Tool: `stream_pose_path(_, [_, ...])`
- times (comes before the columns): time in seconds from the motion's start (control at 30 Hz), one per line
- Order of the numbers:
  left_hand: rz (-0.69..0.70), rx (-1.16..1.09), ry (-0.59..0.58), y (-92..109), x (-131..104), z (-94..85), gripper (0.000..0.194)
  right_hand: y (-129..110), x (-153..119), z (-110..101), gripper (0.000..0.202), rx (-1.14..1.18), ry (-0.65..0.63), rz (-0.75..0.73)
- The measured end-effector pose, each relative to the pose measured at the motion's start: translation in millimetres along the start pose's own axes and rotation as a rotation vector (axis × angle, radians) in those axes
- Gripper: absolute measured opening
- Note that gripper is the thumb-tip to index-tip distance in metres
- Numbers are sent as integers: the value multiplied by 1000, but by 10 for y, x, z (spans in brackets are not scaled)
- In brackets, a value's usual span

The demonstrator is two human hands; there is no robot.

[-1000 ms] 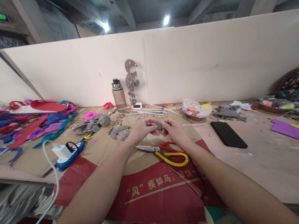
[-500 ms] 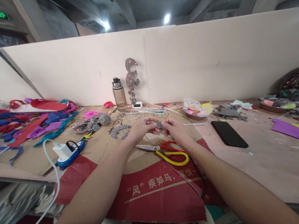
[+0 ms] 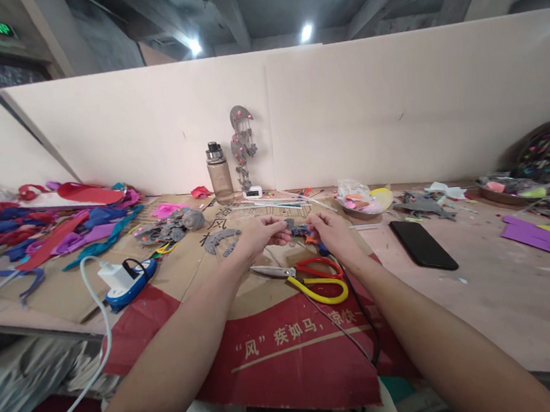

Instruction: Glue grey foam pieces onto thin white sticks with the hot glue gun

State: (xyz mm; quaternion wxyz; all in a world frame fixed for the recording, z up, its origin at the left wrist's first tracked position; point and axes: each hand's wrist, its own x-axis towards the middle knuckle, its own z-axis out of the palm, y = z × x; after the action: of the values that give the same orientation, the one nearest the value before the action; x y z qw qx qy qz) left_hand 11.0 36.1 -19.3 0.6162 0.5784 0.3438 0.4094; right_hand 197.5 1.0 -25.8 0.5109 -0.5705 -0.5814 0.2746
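Nearest: red-and-yellow-handled metal scissors [image 3: 290, 273], tips approx 9 o'clock. Beyond, R hand [image 3: 329, 232], fingers round blue-and-orange plastic tool [image 3: 301, 231], nose & long axis approx 10 o'clock, twd small grey felt-like piece [image 3: 289, 223], pinched at L hand's [image 3: 265, 234] 3 o'clock; piece's axis & contact unclear.

Table [image 3: 502, 313]: stained, pale, littered with scraps [image 3: 425, 204]. Cardboard [image 3: 298, 382], red at its near edge, covers the middle and bears the scissors [image 3: 292, 273]. To its right lie a black phone [image 3: 423, 245] and a purple sheet [image 3: 544, 240]; a filled bowl [image 3: 363, 216] stands farther back.
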Motion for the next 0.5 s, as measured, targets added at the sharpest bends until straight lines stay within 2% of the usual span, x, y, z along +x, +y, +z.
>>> stream_pose_path(0.07, [-2,-11,28,2,10,-18,16,90,41,-102,26,-335,75,-78])
stream_pose_path(0.13, [-4,-20,42,5,21,-35,16,197,60,-158,32,-579,23,-40])
stream_pose_path(0.2, [-7,-35,50,4,32,-49,18,294,60,-155,34,-706,-73,32])
stream_pose_path(0.27, [-10,-48,55,4,40,-59,19,364,56,-115,27,-750,-135,55])
stream_pose_path(0.37, [-1,-67,89,15,40,-65,20,413,68,-71,15,-750,-158,65])
stream_pose_path(0.43, [11,-89,130,34,32,-68,21,424,90,-82,13,-713,-125,116])
stream_pose_path(0.5, [20,-117,166,59,27,-78,20,433,116,-114,15,-570,-68,116])
